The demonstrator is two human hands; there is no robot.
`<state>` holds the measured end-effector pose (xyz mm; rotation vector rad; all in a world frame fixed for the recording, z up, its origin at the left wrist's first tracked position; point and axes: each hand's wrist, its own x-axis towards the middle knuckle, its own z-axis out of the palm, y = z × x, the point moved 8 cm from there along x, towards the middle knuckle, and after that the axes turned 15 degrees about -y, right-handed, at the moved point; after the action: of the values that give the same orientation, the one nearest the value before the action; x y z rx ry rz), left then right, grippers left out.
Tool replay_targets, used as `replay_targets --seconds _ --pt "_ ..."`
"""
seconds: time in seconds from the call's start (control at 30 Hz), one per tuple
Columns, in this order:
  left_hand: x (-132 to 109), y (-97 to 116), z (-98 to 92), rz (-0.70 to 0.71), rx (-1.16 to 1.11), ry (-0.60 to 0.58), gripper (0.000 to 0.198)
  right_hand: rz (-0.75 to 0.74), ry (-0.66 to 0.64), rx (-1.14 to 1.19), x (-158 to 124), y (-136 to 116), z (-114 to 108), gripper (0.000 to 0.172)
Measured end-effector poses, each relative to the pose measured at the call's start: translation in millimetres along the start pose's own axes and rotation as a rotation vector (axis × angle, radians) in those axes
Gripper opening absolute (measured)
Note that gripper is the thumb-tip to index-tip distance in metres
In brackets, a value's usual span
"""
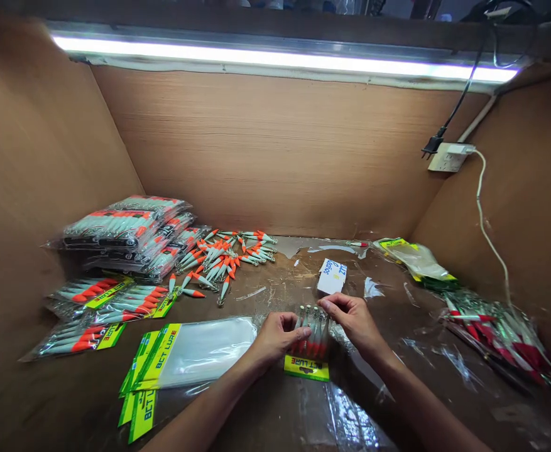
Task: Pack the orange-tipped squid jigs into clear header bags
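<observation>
My left hand (275, 339) and my right hand (353, 320) are both closed on one clear bag of lures (311, 339) with a yellow-green BCT LURE header card, lying on the brown bench in front of me. The left hand pinches its left side, the right hand its upper right edge. Several grey lures with orange-red ends show through the bag. Just left of my left hand lies a stack of empty BCT LURE bags (185, 355). A small white paper with blue writing (332, 276) sits just beyond my right hand.
Loose orange-tipped lures (223, 257) lie heaped at the back centre. Filled packs (115, 301) and stacked bundles (129, 232) fill the left side. More bags (416, 257) and red-tipped lures (496, 329) line the right wall, under a socket with a white cable (449, 157).
</observation>
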<state>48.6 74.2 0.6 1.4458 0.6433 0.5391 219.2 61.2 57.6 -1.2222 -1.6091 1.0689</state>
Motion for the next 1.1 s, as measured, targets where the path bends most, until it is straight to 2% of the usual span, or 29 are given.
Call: replay_targets --seconds 0.07,0.17,0.27,0.4,0.53,0.67,0.77,0.87,1.03,1.1 --pt "-0.7 -0.3 -0.7 -0.002 -0.013 0.005 0.043 0.002 -0.002 -0.007 0.0 1.5 -0.2 0.032" --pt "0.1 5.3 0.6 0.004 -0.013 -0.060 0.039 -0.013 -0.024 -0.008 2.1 5.5 2.1 0.031" --pt "3.7 16.5 -10.4 0.047 0.039 -0.039 0.049 0.007 -0.102 0.029 6.6 16.3 11.6 0.032" --pt "8.8 16.0 -30.1 -0.010 0.205 0.016 0.042 0.053 -0.250 0.019 10.8 31.0 29.4 0.032" --pt "3.9 17.4 -37.8 0.030 0.431 0.026 0.033 -0.040 -0.306 -0.144 11.9 26.7 36.3 0.025" --pt "-1.4 16.2 -33.6 0.048 0.539 -0.020 0.032 -0.139 -0.317 -0.270 10.3 21.5 39.8 0.016" --pt "-1.6 11.6 -29.1 -0.015 0.607 -0.045 0.044 -0.175 -0.306 -0.336 9.5 23.1 40.5 0.009" --pt "-2.6 16.0 -23.2 -0.010 0.731 -0.031 0.051 -0.191 -0.302 -0.364 10.2 24.6 39.7 0.006" --pt "-8.6 23.8 -10.4 0.068 0.772 -0.064 0.064 -0.278 -0.349 -0.418 3.8 12.0 41.2 0.017" --pt "-13.6 22.9 -7.8 0.079 0.790 -0.060 0.061 -0.300 -0.378 -0.425 -4.6 7.7 43.9 0.017"
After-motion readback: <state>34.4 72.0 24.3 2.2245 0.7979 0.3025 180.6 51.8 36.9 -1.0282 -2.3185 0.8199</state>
